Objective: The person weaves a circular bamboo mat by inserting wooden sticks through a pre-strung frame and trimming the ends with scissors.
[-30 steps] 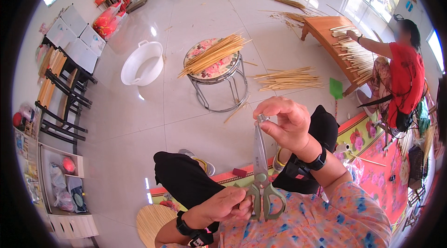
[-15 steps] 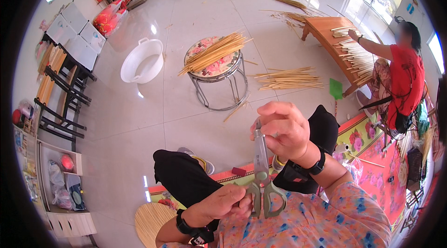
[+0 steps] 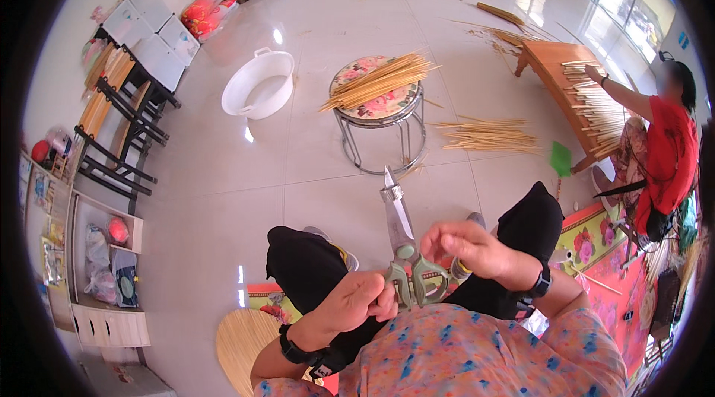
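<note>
The scissors are held above the person's lap, between the knees in black trousers, with the green handles toward the body and the blades pointing away, toward the stool. A metal ring sits around the blades, near their tips. The left hand has its fingers clamped on the left handle loop, thumb on top. The right hand is just beside the pivot and the right loop, its fingers curled; whether they touch the scissors I cannot tell. A bundle of sticks lies across the stool's floral top, and a loose pile lies on the floor to its right. A white tub stands left of the stool. Farther right, a co-worker in a red top reaches over a wooden table, one hand at the row of sticks on it. A green swatter is near the table's closer end.
</note>
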